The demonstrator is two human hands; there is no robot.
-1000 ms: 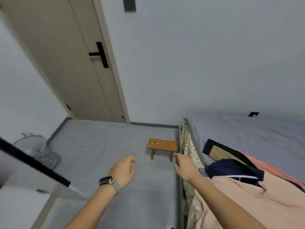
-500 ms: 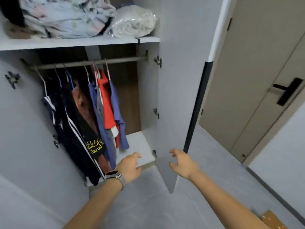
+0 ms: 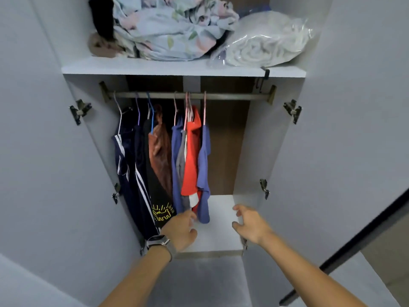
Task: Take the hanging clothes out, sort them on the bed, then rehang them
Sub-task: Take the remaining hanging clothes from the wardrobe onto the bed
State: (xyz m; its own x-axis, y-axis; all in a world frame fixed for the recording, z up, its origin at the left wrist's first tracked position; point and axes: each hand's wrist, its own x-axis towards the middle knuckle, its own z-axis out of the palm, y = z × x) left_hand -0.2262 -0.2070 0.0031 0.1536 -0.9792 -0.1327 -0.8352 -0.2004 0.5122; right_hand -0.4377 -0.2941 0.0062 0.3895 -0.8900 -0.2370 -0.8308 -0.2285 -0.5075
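Both my hands are empty, fingers loosely spread and half curled. My left hand (image 3: 180,229), with a watch (image 3: 158,241) at the wrist, reaches in low, its fingertips just at the hems of the hanging clothes (image 3: 177,160); whether they actually touch the cloth I cannot tell. My right hand (image 3: 250,224) hovers beside it over the white wardrobe floor (image 3: 218,229), clear of the garments.

Just above my left hand hangs a black shirt (image 3: 160,209) with a yellow line drawing of a creature printed near its hem; I can read no words on it. Left of that hang dark navy pieces with white stripes (image 3: 128,165). Straight up from my left fingers are a brown garment (image 3: 160,151), blue tops (image 3: 204,165), something grey and a bright red shirt (image 3: 191,156). All hang on thin wire hangers, pink, blue and purple, from the metal rail (image 3: 232,96), bunched toward its left half.

Above the rail, a shelf (image 3: 137,68) holds a crumpled floral sheet (image 3: 172,29) and a bagged white bundle (image 3: 265,43).
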